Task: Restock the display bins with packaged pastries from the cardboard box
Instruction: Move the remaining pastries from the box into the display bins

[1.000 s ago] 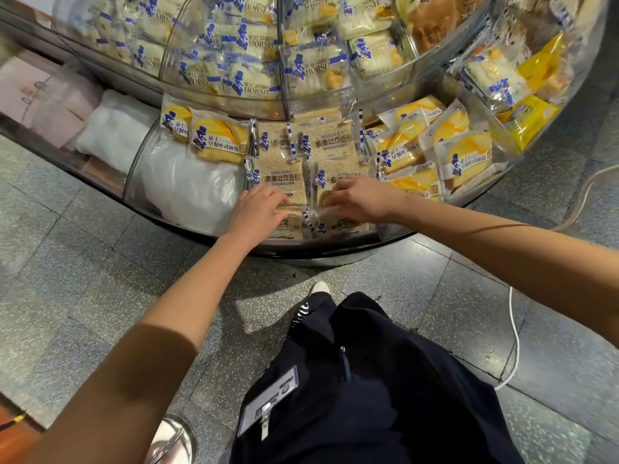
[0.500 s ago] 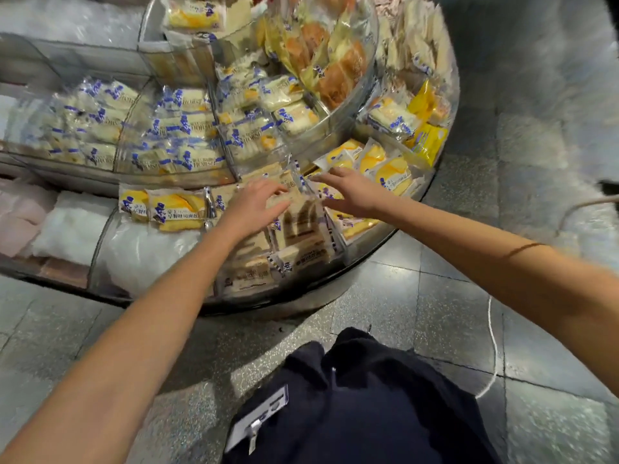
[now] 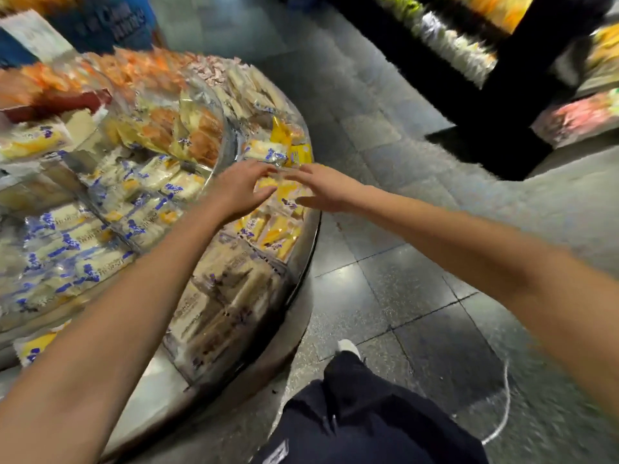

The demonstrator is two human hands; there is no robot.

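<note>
Now both hands hover close together over the yellow-filled packaged pastries (image 3: 268, 229) in an outer compartment of the round, clear-walled tiered display bin (image 3: 303, 262). The left hand (image 3: 239, 190) and right hand (image 3: 326, 190) have fingers stretched out and loose, grasping nothing, though blur hides whether they touch a packet. Pale brown sliced-bread packets (image 3: 227, 296) fill the compartment nearer the person's dark trousers (image 3: 361, 413) and white shoe (image 3: 348, 346).

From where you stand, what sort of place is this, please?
Most likely a shop, perhaps the bakery section of a supermarket. A round display stand is packed with wrapped pastries, more stocked shelves stand across the aisle, and the floor is grey tile.
</note>
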